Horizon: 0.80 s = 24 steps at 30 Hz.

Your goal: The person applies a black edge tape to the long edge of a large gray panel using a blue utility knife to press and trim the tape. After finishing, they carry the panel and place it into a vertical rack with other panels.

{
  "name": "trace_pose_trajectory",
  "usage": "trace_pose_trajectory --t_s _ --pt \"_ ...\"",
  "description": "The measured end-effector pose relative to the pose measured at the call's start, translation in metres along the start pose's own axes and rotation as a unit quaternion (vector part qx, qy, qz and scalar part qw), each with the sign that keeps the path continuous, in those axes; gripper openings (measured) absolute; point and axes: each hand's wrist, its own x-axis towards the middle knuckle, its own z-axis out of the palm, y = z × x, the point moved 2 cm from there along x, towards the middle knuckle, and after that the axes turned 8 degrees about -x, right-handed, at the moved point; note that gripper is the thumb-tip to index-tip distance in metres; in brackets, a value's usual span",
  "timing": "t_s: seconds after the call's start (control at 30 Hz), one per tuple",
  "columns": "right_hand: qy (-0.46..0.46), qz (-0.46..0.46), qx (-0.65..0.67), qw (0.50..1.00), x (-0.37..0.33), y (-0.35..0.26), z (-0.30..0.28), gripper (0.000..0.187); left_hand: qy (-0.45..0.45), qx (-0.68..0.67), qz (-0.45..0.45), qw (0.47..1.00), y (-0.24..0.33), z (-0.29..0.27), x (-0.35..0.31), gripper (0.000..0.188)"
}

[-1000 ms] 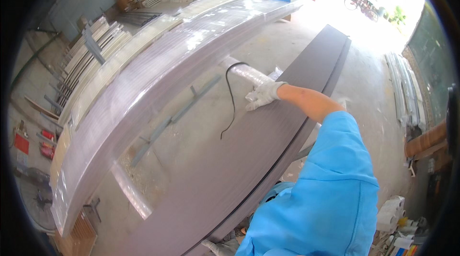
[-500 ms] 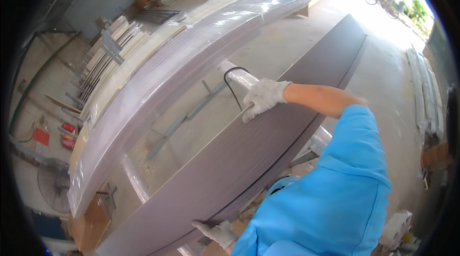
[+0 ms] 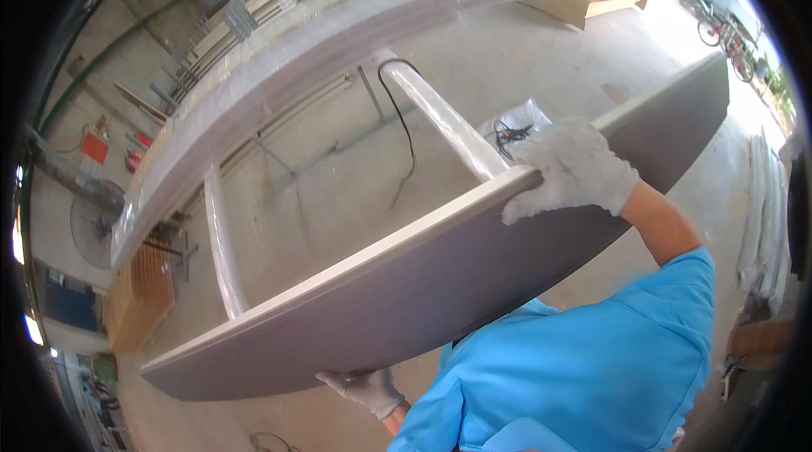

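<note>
A long dark grey-brown panel [image 3: 397, 283] with a pale upper edge stands tilted on its side in front of me. My right hand [image 3: 575, 169], in a pale work glove, is closed over the upper edge, its thumb on the near face. Also gloved, my left hand [image 3: 368, 390] holds the lower edge farther left, with the thumb against the face and the other fingers hidden behind the panel. Past the upper edge, two plastic-wrapped support bars [image 3: 444, 118] run toward the far side.
A long stack of plastic-wrapped panels [image 3: 279, 101] lies across the far ends of the bars. A black cable [image 3: 406, 135] hangs from one bar. Beyond my right hand are a clear bag [image 3: 534, 116] and tangled black cord [image 3: 509, 137]. A fan [image 3: 95, 215] stands at left.
The panel has tipped from lying nearly flat to standing on edge, its far end swinging right. My right hand has moved right and nearer; more of the bars shows.
</note>
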Motion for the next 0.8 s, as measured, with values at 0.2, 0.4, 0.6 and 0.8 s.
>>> trace_pose_trajectory --t_s 0.2,0.4,0.6,0.8 --pt "0.008 0.011 -0.013 1.000 -0.161 0.015 -0.010 0.077 0.090 0.069 -0.002 0.994 -0.018 -0.034 -0.137 0.077" --pt "0.025 0.033 -0.025 0.999 -0.280 0.062 -0.019 0.079 0.035 0.067 -0.048 0.996 -0.035 -0.045 -0.219 0.076" --pt "0.019 0.091 0.013 0.996 -0.385 0.142 -0.007 0.078 -0.055 -0.019 -0.144 0.988 -0.093 -0.035 -0.268 0.080" --pt "-0.002 0.171 0.085 0.982 -0.504 0.270 0.013 0.076 -0.134 0.060 -0.154 0.977 -0.210 0.018 -0.354 0.081"
